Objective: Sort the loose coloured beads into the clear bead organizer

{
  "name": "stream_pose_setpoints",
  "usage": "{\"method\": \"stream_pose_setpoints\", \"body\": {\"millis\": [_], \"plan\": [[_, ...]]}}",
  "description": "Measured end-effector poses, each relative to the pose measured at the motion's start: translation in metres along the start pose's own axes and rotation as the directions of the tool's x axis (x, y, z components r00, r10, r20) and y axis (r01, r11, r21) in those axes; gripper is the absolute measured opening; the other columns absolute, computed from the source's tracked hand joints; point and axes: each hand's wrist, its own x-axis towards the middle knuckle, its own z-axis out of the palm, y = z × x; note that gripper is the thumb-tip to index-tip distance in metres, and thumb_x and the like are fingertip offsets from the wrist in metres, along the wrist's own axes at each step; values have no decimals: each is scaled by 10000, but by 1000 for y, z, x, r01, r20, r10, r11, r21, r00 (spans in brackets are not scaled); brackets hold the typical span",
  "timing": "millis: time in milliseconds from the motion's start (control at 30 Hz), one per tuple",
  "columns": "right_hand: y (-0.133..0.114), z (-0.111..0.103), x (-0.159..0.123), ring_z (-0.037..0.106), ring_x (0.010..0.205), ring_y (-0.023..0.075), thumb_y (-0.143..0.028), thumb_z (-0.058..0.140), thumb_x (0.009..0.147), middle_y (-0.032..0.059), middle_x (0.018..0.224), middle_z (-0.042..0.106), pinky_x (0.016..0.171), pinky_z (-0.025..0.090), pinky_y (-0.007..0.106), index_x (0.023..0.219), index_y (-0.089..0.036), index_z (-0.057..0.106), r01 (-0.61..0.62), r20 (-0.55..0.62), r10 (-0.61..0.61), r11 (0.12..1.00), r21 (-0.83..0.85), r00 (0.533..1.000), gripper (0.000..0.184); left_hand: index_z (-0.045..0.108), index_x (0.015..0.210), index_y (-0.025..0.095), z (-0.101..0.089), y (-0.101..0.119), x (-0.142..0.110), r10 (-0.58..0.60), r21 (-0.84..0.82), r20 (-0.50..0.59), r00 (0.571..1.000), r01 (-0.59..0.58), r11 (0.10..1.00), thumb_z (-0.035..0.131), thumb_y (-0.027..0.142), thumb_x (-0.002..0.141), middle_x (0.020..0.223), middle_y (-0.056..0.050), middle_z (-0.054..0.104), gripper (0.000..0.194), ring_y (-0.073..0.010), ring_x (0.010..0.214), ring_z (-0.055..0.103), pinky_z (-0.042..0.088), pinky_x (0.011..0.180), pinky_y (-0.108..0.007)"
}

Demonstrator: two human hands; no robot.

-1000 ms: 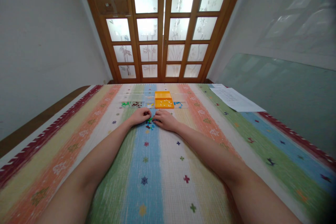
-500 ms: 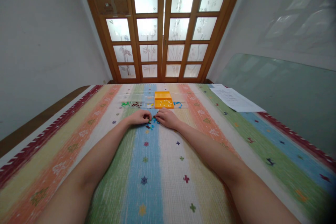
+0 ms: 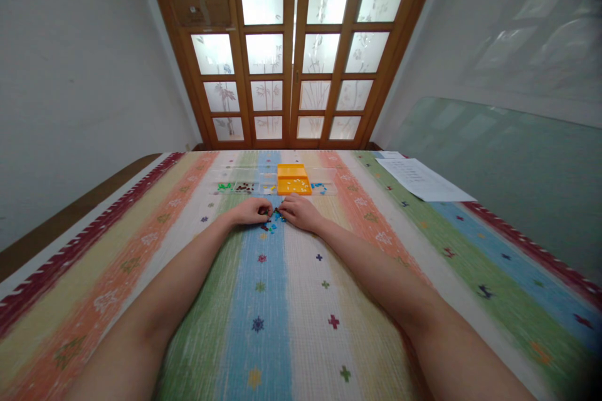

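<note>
My left hand [image 3: 253,210] rests on the cloth with its fingers curled together at the left edge of a small pile of mixed pieces [image 3: 273,225], blue, green and dark brown. From the other side my right hand [image 3: 299,210] reaches the same pile, thumb and fingertips pinched close together. Whatever sits between the fingertips of either hand is too small to name. Just beyond the hands stands an open orange box [image 3: 292,170] with white pieces in it. Beside it are clear boxes holding green pieces [image 3: 224,187], dark brown pieces [image 3: 245,187] and blue pieces [image 3: 320,187].
A striped, patterned tablecloth [image 3: 263,351] covers the table. Printed paper sheets [image 3: 418,177] lie towards the right far edge. A wooden door with glass panes [image 3: 291,50] rises behind the table, and a pale green panel [image 3: 508,169] leans at the right.
Both hands stay at the pile in nearly the same pose. The left fingers shift very slightly; the boxes have not moved.
</note>
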Motion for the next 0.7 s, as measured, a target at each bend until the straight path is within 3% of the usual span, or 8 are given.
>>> {"method": "stream_pose_setpoints", "body": {"millis": [300,433,567,700], "plan": [[1,1,0,559,926,197,-239,599,998,64,945,674,837,418,312,954,-198,745,3,-4,-3,1000,9,1000,158,717,815,173,3,-1,3,58,29,16,998,-59,998,624,199,748,722,5,621,118,-131,662,525,396,633,-235],[0,0,0,563,923,196,-234,605,994,65,944,677,830,418,310,956,-198,744,-4,-7,4,1000,12,1000,149,717,847,162,5,-1,3,50,-32,12,999,-50,998,615,226,783,752,-8,645,136,-129,666,534,417,641,-239],[0,0,0,568,926,198,-233,608,991,61,931,675,828,419,309,969,-203,742,-5,-11,5,1000,15,1000,140,688,845,157,7,-6,4,11,-141,-102,995,-25,990,614,254,792,773,-16,650,134,-136,705,561,452,674,-246],[-1,-2,0,578,936,196,-232,609,992,58,959,685,841,422,310,982,-211,741,-3,-14,4,999,34,1000,134,628,836,173,9,-12,11,-102,-273,-249,963,31,962,591,262,768,759,-7,638,119,-126,660,569,460,648,-245]]}}
